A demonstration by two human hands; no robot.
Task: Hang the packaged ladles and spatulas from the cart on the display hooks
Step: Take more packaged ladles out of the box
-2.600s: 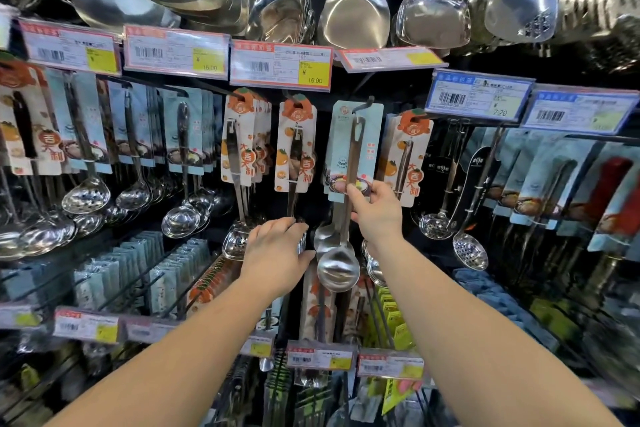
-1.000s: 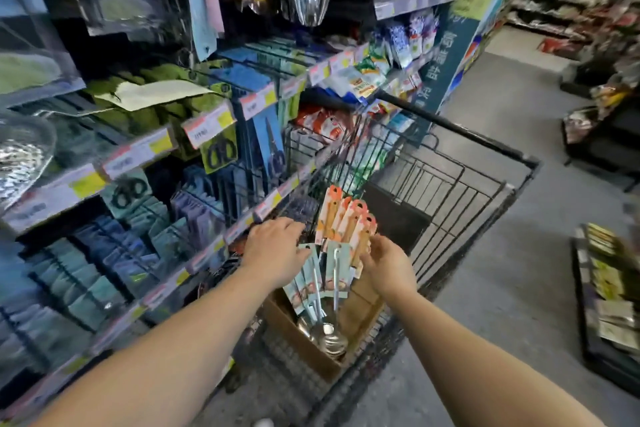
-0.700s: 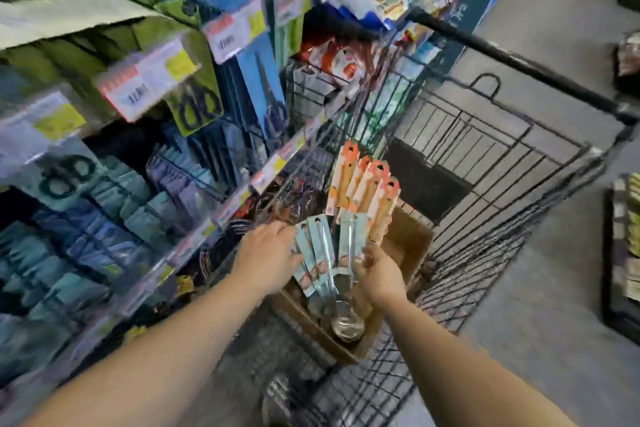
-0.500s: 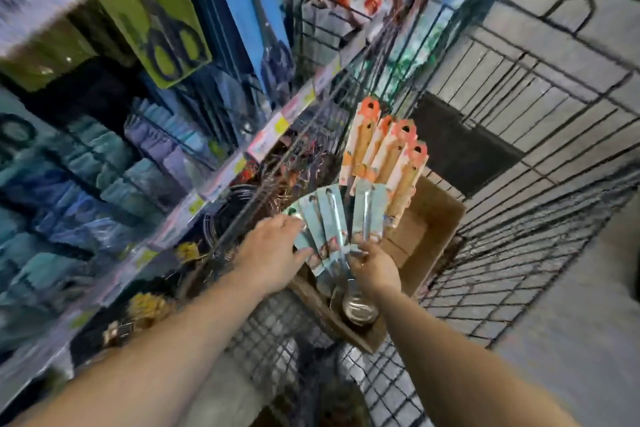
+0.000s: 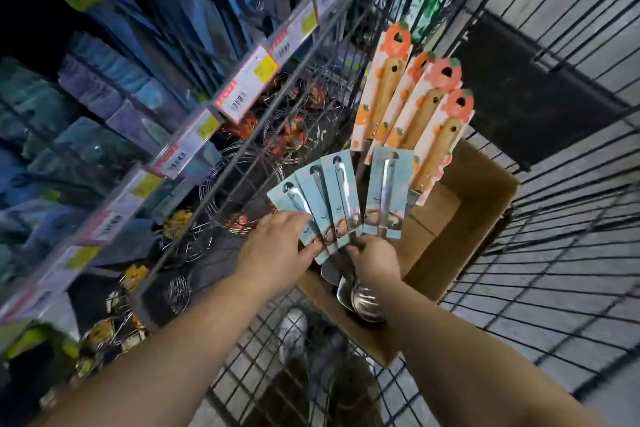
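Note:
A brown cardboard box [image 5: 460,229] sits in the black wire cart [image 5: 554,253]. Several steel ladles on light-blue cards [image 5: 325,198] stand fanned out in it, bowls down. Behind them stand several wooden-handled utensils on orange-and-white cards [image 5: 412,107]. My right hand [image 5: 375,262] is closed on the handle of the rightmost blue-carded ladle [image 5: 389,194], just below its card. My left hand [image 5: 277,250] rests on the fan of blue cards from the left, fingers spread against them. The ladle bowls [image 5: 360,295] show below my right wrist.
Shelves with price tags [image 5: 246,83] and blue packaged goods run along the left, close against the cart's side. Wire racks [image 5: 242,184] lie on the lower shelf. A shoe [image 5: 294,336] shows through the cart's mesh floor. Grey floor lies to the right.
The view swung from the hook display down to the cart. Both hands reached into the box; my right hand closed on one blue-carded ladle, my left settled on the fan.

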